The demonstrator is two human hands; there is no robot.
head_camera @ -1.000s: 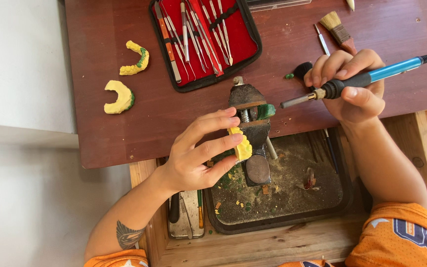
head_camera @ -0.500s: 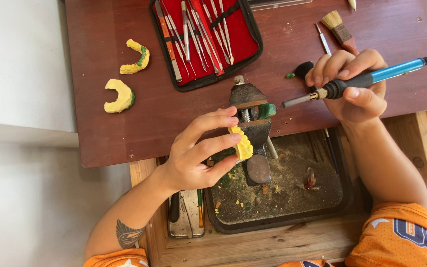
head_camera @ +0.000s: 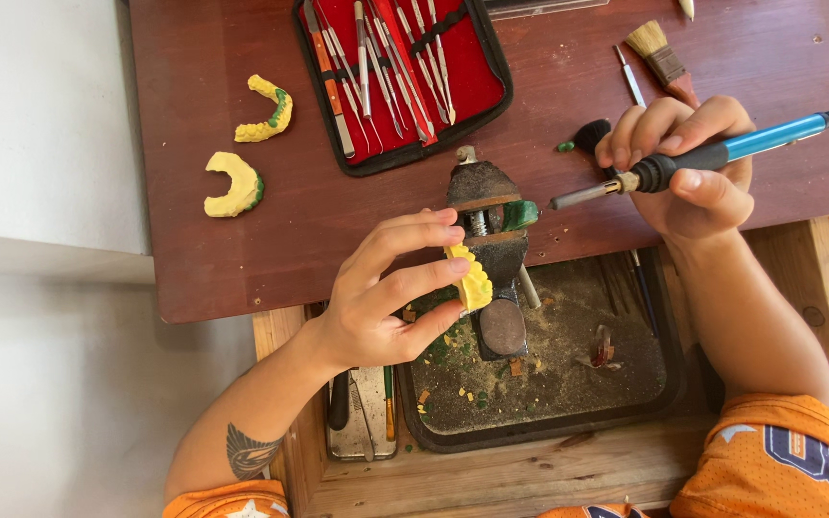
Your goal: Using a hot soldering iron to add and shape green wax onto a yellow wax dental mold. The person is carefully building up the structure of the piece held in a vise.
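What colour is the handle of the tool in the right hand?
Bright blue with a black grip, seen in the head view: the tool in the right hand.

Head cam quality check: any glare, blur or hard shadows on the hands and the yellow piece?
Head view: sharp overall, no motion blur on the left hand or the right hand; soft, even daylight with only faint shadows under the hands; mild sheen on the dark red wooden tabletop, no blown-out glare; the yellow curved wax piece and the blue-handled electric pen tool read clearly; slight wide-angle bending at the edges.
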